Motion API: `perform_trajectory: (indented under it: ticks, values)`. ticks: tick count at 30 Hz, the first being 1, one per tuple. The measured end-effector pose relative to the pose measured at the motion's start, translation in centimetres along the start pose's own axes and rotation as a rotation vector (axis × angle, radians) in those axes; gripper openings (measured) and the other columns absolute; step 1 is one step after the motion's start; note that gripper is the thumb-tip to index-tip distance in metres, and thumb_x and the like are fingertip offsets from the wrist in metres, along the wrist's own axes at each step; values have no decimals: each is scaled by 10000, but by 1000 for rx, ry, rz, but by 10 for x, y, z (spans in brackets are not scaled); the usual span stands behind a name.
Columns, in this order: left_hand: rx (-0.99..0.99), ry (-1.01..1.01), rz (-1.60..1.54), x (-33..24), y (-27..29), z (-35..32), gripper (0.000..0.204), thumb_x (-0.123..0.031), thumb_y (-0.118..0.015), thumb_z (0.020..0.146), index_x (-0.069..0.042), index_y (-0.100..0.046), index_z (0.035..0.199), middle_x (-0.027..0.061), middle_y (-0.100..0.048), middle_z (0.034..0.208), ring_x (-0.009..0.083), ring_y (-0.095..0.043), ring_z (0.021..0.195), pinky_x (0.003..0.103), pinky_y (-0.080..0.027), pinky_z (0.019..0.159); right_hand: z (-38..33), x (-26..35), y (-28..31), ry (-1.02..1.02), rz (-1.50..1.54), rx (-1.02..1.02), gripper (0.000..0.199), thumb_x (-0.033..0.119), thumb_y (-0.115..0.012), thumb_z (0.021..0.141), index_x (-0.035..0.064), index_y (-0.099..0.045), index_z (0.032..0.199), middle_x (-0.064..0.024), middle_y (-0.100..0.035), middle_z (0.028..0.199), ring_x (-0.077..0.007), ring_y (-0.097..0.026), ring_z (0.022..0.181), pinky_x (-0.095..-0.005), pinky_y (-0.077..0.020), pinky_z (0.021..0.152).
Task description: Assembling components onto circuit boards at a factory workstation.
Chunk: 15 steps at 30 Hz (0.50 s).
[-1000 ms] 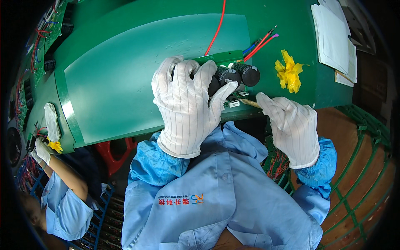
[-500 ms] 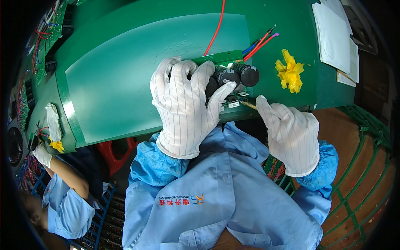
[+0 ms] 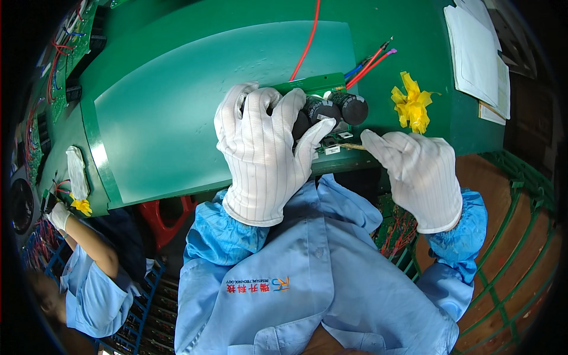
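As left hand [image 3: 260, 148] grips board [image 3: 322, 82], right hand [image 3: 419, 174] holds thin tool [image 3: 353, 146] at its edge

While the board lies near the front of the green tabletop [image 3: 402, 23], the left fingers curl over it, gripping, thumb beside the black capacitors [image 3: 354, 109]. The right fingers pinch the tool, its tip just beside a white label [image 3: 332, 150] with marks too small to read. Pale print shows on the capacitors. Red and blue wires [image 3: 370, 68] jut out past the board's far corner; crumpled yellow tape [image 3: 413, 105] lies to the right, papers [image 3: 473, 53] beyond. Embroidered on the blue shirt [image 3: 284, 248], a multicolored logo [image 3: 281, 284] and two lines of lettering, one red, one dark, appear upside down.
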<state>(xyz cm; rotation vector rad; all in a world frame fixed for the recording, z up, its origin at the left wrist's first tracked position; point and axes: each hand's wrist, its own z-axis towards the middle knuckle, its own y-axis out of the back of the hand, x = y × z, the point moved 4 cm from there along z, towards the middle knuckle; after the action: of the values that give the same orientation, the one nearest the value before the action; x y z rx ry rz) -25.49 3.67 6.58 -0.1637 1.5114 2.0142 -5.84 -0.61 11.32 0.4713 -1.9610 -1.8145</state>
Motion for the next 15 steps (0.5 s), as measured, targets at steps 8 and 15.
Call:
perform_trajectory:
  ticks: [8, 15]
  values:
    - [13, 14, 22, -1, 1, 1, 392, -390, -829, 798, -116, -745, 1066, 114, -574, 1051, 350, -524, 1117, 472, -424, 980, 6, -10, -1, 99, 57, -35, 484, 75, -704, 731, 152, -694, 1209, 22, -606, 922, -189, -591, 677, -350, -457, 543]
    - [45, 26, 11, -2, 5, -2, 399, -390, -832, 795, -127, -743, 1081, 107, -575, 1056, 347, -529, 1119, 469, -413, 994, 5, -6, -11, 84, 168, -32, 467, 75, -680, 762, 212, -703, 1208, 42, -608, 918, -189, -594, 676, -343, -469, 558]
